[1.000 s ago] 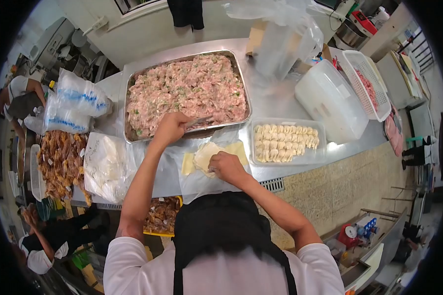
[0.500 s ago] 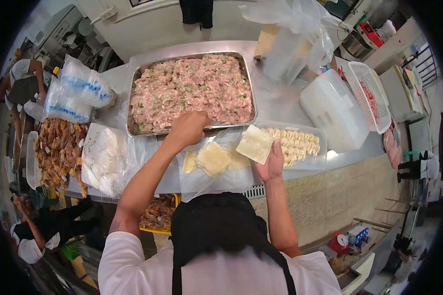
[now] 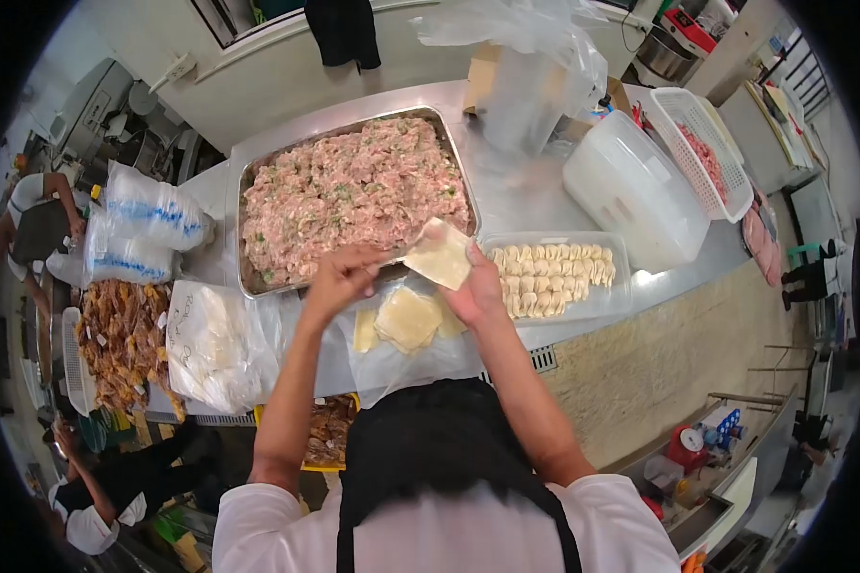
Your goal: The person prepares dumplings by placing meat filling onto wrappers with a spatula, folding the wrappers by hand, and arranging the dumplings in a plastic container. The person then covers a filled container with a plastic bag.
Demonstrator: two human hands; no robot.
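Note:
My right hand (image 3: 480,288) holds a square, pale dough wrapper (image 3: 439,254), tilted up above the table. Close to it, my left hand (image 3: 342,279) has its fingers bent together by the near rim of a metal tray (image 3: 243,224); something thin seems to stick out of them, too small to name. Pink minced meat with green bits (image 3: 354,196) fills the tray. Below my hands, a stack of more wrappers (image 3: 408,319) lies on plastic sheeting. To the right, rows of folded dumplings (image 3: 551,277) sit in a clear plastic container (image 3: 624,286).
At left are bagged plastic goods (image 3: 153,215), a white bag with writing (image 3: 215,344) and browned meat pieces (image 3: 124,339). At right stand a translucent bin (image 3: 631,196) and a white basket (image 3: 736,196) with pink meat. Other people (image 3: 43,224) are at the far left.
My left hand has pulled back from the meat toward the tray's near rim. My right hand has brought the wrapper left and up, closer to it. The view has shifted slightly.

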